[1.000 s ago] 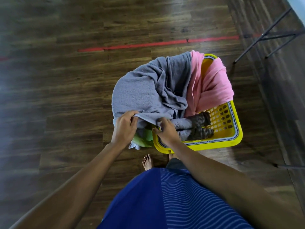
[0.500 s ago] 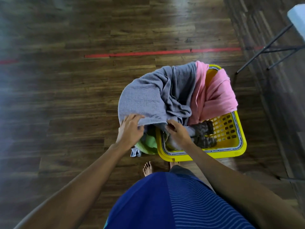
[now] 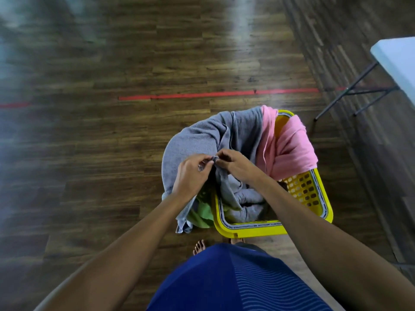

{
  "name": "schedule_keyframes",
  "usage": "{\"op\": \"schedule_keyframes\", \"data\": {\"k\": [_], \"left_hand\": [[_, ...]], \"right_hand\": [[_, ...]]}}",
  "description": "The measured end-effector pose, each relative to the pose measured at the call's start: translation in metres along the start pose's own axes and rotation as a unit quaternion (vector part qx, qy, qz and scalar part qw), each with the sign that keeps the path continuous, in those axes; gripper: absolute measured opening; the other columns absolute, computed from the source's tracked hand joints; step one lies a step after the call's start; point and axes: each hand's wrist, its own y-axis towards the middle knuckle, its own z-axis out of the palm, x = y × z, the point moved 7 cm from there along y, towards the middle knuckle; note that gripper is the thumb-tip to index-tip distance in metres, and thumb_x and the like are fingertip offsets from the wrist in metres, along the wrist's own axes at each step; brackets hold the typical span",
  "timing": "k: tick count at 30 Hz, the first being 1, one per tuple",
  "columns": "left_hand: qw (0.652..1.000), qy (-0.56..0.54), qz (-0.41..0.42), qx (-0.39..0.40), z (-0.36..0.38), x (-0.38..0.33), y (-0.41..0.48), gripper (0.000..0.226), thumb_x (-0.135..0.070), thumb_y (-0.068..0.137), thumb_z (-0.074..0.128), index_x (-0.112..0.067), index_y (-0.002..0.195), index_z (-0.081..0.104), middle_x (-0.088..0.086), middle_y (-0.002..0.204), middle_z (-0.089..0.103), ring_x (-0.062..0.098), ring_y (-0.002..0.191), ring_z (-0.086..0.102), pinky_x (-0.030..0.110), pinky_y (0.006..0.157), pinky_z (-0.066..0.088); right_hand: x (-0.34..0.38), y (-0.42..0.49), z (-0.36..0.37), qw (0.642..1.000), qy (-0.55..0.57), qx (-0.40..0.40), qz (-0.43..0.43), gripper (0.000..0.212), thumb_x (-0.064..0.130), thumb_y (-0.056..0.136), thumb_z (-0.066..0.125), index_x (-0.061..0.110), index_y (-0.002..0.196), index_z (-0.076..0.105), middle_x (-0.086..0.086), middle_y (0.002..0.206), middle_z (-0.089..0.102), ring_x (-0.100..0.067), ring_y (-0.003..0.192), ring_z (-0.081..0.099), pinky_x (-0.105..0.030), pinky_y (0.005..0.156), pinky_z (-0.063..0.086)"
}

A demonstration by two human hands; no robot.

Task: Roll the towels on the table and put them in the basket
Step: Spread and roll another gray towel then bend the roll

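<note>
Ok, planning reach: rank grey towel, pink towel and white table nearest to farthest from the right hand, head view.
1. grey towel, pinched by the right hand.
2. pink towel, just to its right, draped over basket.
3. white table, far upper right.

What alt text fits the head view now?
From above: the left hand and right hand pinch one edge of a grey towel draped over the rim of a yellow basket on a wood floor. A pink towel hangs over the basket's far side; a white table corner shows at right.
</note>
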Motion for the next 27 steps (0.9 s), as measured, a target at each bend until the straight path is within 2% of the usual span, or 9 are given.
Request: {"op": "schedule_keyframes", "data": {"k": [3, 7, 8, 12, 16, 21, 23, 25, 27], "left_hand": [[1.0, 0.001, -0.015, -0.005, -0.002, -0.002, 0.007, 0.014, -0.016, 0.088, 0.067, -0.011, 0.1, 0.073, 0.001, 0.092, 0.073, 0.009, 0.08, 0.066, 0.024, 0.076, 0.054], [0.999, -0.011, -0.039, 0.018, -0.009, -0.002, 0.015, 0.01, -0.016, 0.091, 0.06, -0.013, 0.091, 0.07, -0.003, 0.083, 0.07, 0.009, 0.076, 0.064, 0.028, 0.072, 0.052], [0.998, -0.027, -0.053, 0.028, -0.012, 0.0, 0.017, 0.009, -0.016, 0.092, 0.059, -0.013, 0.089, 0.068, -0.005, 0.08, 0.067, 0.008, 0.075, 0.062, 0.027, 0.071, 0.05], [0.99, -0.087, -0.094, 0.064, -0.024, 0.006, 0.024, 0.011, -0.01, 0.093, 0.054, -0.016, 0.087, 0.061, -0.006, 0.076, 0.059, 0.007, 0.069, 0.053, 0.027, 0.068, 0.042], [0.978, -0.128, -0.119, 0.109, -0.038, 0.008, 0.029, 0.016, -0.007, 0.092, 0.056, -0.016, 0.08, 0.062, 0.002, 0.076, 0.057, 0.012, 0.071, 0.049, 0.024, 0.069, 0.039], [0.972, -0.155, -0.145, 0.097, -0.065, 0.021, 0.037, 0.015, -0.018, 0.079, 0.059, -0.02, 0.064, 0.061, 0.007, 0.072, 0.055, 0.017, 0.07, 0.047, 0.033, 0.071, 0.036], [0.98, -0.116, -0.115, 0.117, -0.065, 0.011, 0.035, 0.012, -0.026, 0.08, 0.058, -0.018, 0.073, 0.065, 0.0, 0.078, 0.063, 0.009, 0.073, 0.053, 0.031, 0.077, 0.042], [0.976, -0.121, -0.081, 0.162, -0.054, -0.007, 0.032, 0.024, -0.034, 0.081, 0.055, -0.02, 0.095, 0.07, -0.007, 0.099, 0.069, 0.001, 0.092, 0.06, 0.023, 0.088, 0.044], [0.966, -0.155, -0.062, 0.197, -0.044, -0.027, 0.032, 0.029, -0.037, 0.085, 0.056, -0.027, 0.109, 0.07, -0.01, 0.113, 0.068, 0.0, 0.109, 0.059, 0.021, 0.097, 0.043]], "right_hand": [[0.008, 0.003, -0.005, 1.0, 0.013, -0.005, 0.008, 0.016, 0.021, 0.096, 0.058, 0.005, 0.091, 0.059, -0.002, 0.071, 0.056, -0.012, 0.065, 0.051, -0.037, 0.066, 0.041], [0.018, 0.008, -0.011, 0.999, -0.04, -0.022, -0.006, 0.012, 0.02, 0.097, 0.056, 0.01, 0.092, 0.061, -0.014, 0.086, 0.063, -0.018, 0.078, 0.056, -0.045, 0.078, 0.048], [0.021, 0.007, -0.012, 0.999, -0.042, -0.02, -0.012, 0.011, 0.021, 0.096, 0.058, 0.013, 0.091, 0.061, -0.011, 0.084, 0.063, -0.017, 0.077, 0.057, -0.043, 0.078, 0.049], [0.037, -0.005, -0.017, 0.998, 0.03, 0.028, -0.037, 0.015, 0.023, 0.091, 0.066, 0.011, 0.083, 0.069, 0.009, 0.068, 0.059, -0.003, 0.066, 0.052, -0.018, 0.064, 0.04], [0.035, -0.018, -0.021, 0.994, 0.075, 0.073, -0.037, 0.021, 0.026, 0.09, 0.068, 0.007, 0.081, 0.072, 0.0, 0.071, 0.055, -0.014, 0.069, 0.048, -0.025, 0.064, 0.034], [0.028, -0.032, -0.037, 0.992, 0.105, 0.063, -0.02, 0.014, 0.015, 0.091, 0.065, 0.01, 0.082, 0.074, 0.011, 0.069, 0.063, 0.001, 0.068, 0.056, -0.015, 0.064, 0.041], [0.042, -0.033, -0.045, 0.992, 0.108, 0.046, -0.048, 0.014, 0.015, 0.091, 0.065, 0.005, 0.085, 0.074, 0.007, 0.072, 0.062, -0.002, 0.07, 0.054, -0.014, 0.065, 0.04], [0.066, -0.03, -0.046, 0.991, 0.096, 0.048, -0.076, 0.018, 0.014, 0.092, 0.064, 0.001, 0.081, 0.071, 0.008, 0.067, 0.054, -0.002, 0.065, 0.046, -0.012, 0.059, 0.035], [0.091, -0.025, -0.047, 0.991, 0.072, 0.052, -0.101, 0.019, 0.014, 0.092, 0.064, 0.011, 0.075, 0.071, 0.015, 0.062, 0.053, 0.001, 0.061, 0.044, -0.012, 0.057, 0.033]]}}
